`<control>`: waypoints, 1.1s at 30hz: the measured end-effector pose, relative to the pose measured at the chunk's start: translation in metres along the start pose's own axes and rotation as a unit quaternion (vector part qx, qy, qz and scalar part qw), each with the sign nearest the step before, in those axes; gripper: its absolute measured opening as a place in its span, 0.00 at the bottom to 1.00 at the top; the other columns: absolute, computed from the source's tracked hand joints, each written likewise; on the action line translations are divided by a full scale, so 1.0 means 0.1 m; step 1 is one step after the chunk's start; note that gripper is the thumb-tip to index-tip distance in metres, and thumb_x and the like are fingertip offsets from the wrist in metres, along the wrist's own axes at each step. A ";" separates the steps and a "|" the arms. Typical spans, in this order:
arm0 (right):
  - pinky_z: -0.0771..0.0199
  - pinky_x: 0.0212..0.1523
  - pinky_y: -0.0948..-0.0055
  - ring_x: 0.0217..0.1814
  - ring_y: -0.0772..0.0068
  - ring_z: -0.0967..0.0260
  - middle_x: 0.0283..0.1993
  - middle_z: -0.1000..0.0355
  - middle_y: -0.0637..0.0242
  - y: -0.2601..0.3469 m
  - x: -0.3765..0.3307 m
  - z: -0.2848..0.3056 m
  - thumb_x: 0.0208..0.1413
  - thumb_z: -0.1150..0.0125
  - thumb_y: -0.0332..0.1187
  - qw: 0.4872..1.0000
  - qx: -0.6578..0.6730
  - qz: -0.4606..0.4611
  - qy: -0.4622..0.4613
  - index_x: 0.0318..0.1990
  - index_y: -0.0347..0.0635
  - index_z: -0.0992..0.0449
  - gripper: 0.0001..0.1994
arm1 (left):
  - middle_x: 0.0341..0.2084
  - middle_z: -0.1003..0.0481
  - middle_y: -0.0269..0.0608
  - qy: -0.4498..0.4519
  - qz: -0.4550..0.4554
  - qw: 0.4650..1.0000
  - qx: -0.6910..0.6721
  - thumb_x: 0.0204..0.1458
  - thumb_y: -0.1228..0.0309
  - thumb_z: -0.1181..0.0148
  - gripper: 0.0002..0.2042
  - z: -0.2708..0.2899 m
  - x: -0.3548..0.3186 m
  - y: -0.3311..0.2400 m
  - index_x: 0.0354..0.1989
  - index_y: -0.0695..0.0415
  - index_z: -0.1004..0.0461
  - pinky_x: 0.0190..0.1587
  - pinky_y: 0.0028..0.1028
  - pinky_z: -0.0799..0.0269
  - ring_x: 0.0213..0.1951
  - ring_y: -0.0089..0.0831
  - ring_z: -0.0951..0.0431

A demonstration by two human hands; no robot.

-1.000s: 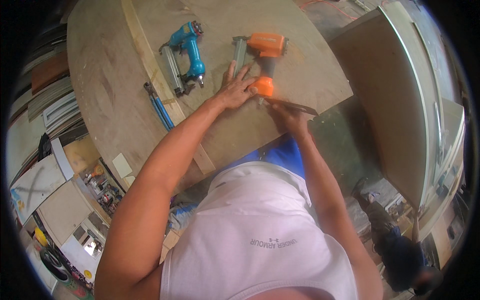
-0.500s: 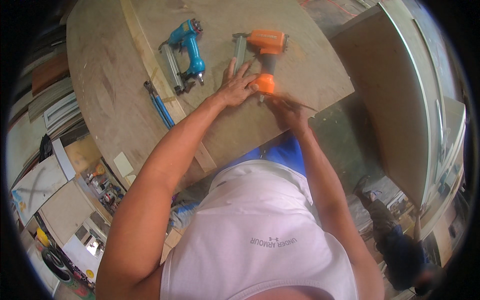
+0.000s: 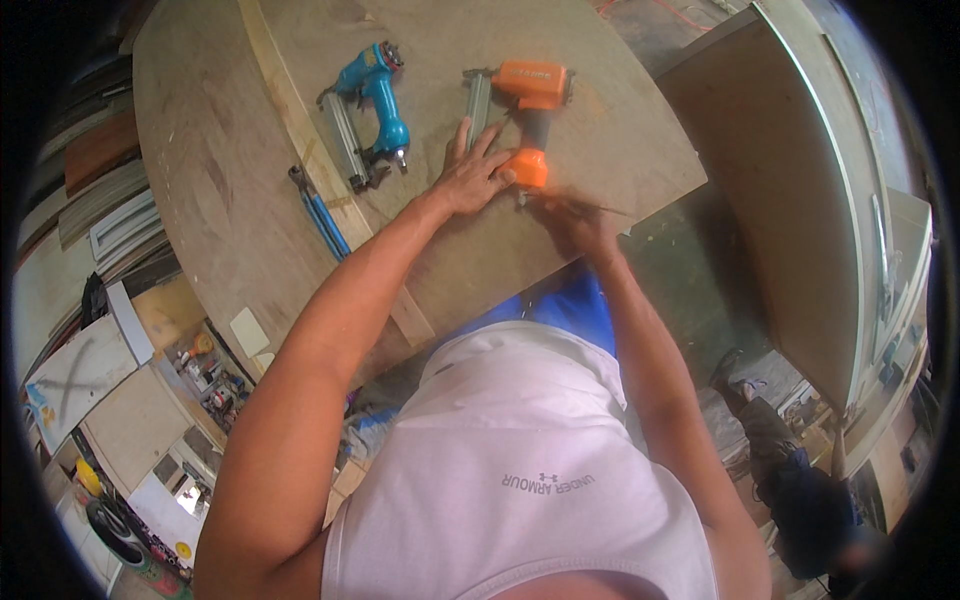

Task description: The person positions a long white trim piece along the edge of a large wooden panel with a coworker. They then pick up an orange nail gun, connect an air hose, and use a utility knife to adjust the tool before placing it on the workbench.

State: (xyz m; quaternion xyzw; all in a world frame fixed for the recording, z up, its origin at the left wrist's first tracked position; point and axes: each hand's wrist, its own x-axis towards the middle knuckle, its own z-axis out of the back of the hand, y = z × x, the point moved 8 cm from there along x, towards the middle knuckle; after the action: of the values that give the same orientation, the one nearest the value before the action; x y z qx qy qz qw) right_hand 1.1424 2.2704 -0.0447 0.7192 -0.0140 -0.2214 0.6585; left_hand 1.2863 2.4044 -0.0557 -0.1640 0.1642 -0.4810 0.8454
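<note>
Lying on plywood (image 3: 230, 200) — two nail guns: orange nail gun (image 3: 525, 105), blue nail gun (image 3: 370, 110).

White sleeveless top with small grey chest print, blue shorts — perhaps; arms bare.

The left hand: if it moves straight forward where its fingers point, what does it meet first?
Probably the orange nail gun: the left hand lies flat on the plywood board, fingers pointing at the gun's grey magazine just ahead. The gap looks small, though depth is unclear.
</note>
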 end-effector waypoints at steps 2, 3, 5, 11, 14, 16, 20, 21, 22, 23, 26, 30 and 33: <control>0.27 0.43 0.75 0.39 0.77 0.26 0.37 0.21 0.66 0.02 -0.01 0.01 0.51 0.37 0.22 1.000 -0.025 0.013 -0.008 0.42 0.37 0.19 0.10 | 0.71 0.56 0.39 0.010 0.004 1.000 0.003 0.60 0.39 0.62 0.29 -0.02 -0.01 0.02 0.63 0.41 0.33 0.69 0.57 0.66 0.70 0.65 0.69; 0.26 0.43 0.74 0.39 0.76 0.25 0.37 0.20 0.65 0.03 -0.02 0.02 0.51 0.37 0.22 0.998 -0.042 0.037 -0.012 0.42 0.38 0.19 0.10 | 0.71 0.56 0.39 0.015 0.005 1.000 0.004 0.60 0.39 0.62 0.29 -0.02 -0.01 0.02 0.63 0.41 0.33 0.69 0.57 0.67 0.70 0.64 0.69; 0.26 0.43 0.74 0.39 0.75 0.25 0.37 0.20 0.63 0.05 -0.04 0.03 0.52 0.37 0.23 0.995 -0.065 0.068 -0.022 0.42 0.38 0.19 0.10 | 0.71 0.56 0.40 0.018 0.011 1.000 -0.003 0.60 0.39 0.62 0.30 -0.01 -0.01 0.01 0.63 0.41 0.33 0.69 0.57 0.67 0.70 0.64 0.69; 0.26 0.42 0.73 0.39 0.74 0.24 0.38 0.20 0.61 0.07 -0.01 0.02 0.53 0.38 0.24 0.990 -0.084 0.111 -0.014 0.43 0.39 0.19 0.10 | 0.71 0.55 0.42 0.024 0.031 0.999 -0.009 0.60 0.39 0.63 0.29 0.04 -0.03 -0.03 0.62 0.41 0.33 0.69 0.57 0.67 0.70 0.64 0.69; 0.26 0.42 0.73 0.39 0.73 0.24 0.38 0.20 0.61 0.06 -0.01 0.02 0.53 0.38 0.25 0.993 -0.088 0.080 -0.001 0.43 0.39 0.19 0.09 | 0.71 0.54 0.42 0.029 0.040 0.999 -0.012 0.60 0.39 0.63 0.29 0.01 -0.02 -0.02 0.62 0.42 0.32 0.69 0.58 0.65 0.70 0.64 0.68; 0.26 0.43 0.73 0.40 0.73 0.24 0.38 0.20 0.61 0.07 -0.01 0.01 0.53 0.38 0.24 0.993 -0.092 0.071 0.003 0.43 0.39 0.19 0.09 | 0.71 0.55 0.41 0.019 0.025 0.999 -0.008 0.60 0.39 0.62 0.29 -0.01 -0.02 -0.01 0.61 0.42 0.32 0.68 0.58 0.65 0.70 0.64 0.68; 0.26 0.43 0.72 0.40 0.72 0.24 0.38 0.20 0.60 0.05 0.04 0.02 0.53 0.37 0.25 0.993 -0.067 0.092 0.021 0.42 0.38 0.19 0.09 | 0.71 0.56 0.39 0.000 0.000 1.000 0.005 0.60 0.38 0.63 0.30 0.00 0.00 -0.01 0.61 0.42 0.31 0.69 0.58 0.64 0.70 0.64 0.68; 0.26 0.43 0.72 0.40 0.72 0.24 0.38 0.20 0.60 0.05 0.03 0.01 0.52 0.37 0.25 0.995 -0.054 0.083 0.021 0.42 0.38 0.19 0.10 | 0.71 0.56 0.39 0.003 0.003 1.000 0.007 0.60 0.38 0.64 0.30 0.01 0.01 -0.01 0.61 0.42 0.31 0.69 0.57 0.65 0.70 0.64 0.68; 0.26 0.43 0.71 0.40 0.72 0.24 0.38 0.20 0.60 0.06 0.03 0.01 0.52 0.37 0.25 0.996 -0.040 0.074 0.022 0.42 0.38 0.19 0.10 | 0.71 0.55 0.42 0.000 0.001 1.000 -0.004 0.60 0.38 0.65 0.31 0.02 0.00 -0.02 0.60 0.45 0.31 0.69 0.56 0.67 0.70 0.63 0.67; 0.26 0.43 0.71 0.39 0.72 0.24 0.38 0.20 0.60 0.03 0.03 0.02 0.52 0.37 0.25 0.996 -0.043 0.076 0.023 0.42 0.38 0.19 0.09 | 0.70 0.55 0.44 -0.003 -0.002 1.000 -0.016 0.60 0.38 0.66 0.32 0.05 -0.01 -0.05 0.60 0.48 0.31 0.70 0.55 0.70 0.70 0.61 0.67; 0.26 0.42 0.71 0.38 0.72 0.24 0.38 0.20 0.60 0.03 0.01 0.04 0.52 0.37 0.25 0.994 -0.068 0.084 0.016 0.40 0.38 0.19 0.08 | 0.70 0.55 0.46 0.003 0.005 1.000 -0.022 0.60 0.38 0.68 0.33 0.08 -0.01 -0.08 0.60 0.49 0.31 0.70 0.55 0.73 0.70 0.60 0.68; 0.25 0.40 0.71 0.37 0.71 0.23 0.36 0.21 0.60 0.02 -0.05 0.05 0.52 0.37 0.26 0.986 -0.149 0.065 -0.025 0.39 0.39 0.19 0.07 | 0.71 0.56 0.44 0.021 0.033 0.999 -0.036 0.60 0.37 0.69 0.33 0.07 -0.03 -0.06 0.60 0.47 0.31 0.70 0.55 0.72 0.70 0.60 0.69; 0.25 0.40 0.70 0.37 0.70 0.23 0.36 0.21 0.59 0.21 -0.09 -0.02 0.53 0.37 0.27 0.986 -0.137 0.089 -0.026 0.39 0.39 0.19 0.07 | 0.71 0.55 0.44 0.016 0.032 0.999 -0.029 0.59 0.36 0.71 0.35 0.07 -0.03 -0.05 0.61 0.46 0.31 0.70 0.55 0.72 0.70 0.60 0.69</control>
State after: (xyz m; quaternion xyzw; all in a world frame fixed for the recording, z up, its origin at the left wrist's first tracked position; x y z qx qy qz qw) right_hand 1.1411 2.2719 -0.0217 0.6122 -0.0640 -0.1803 0.7672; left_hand 1.2837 2.4057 -0.0470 -0.1753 0.1961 -0.4518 0.8525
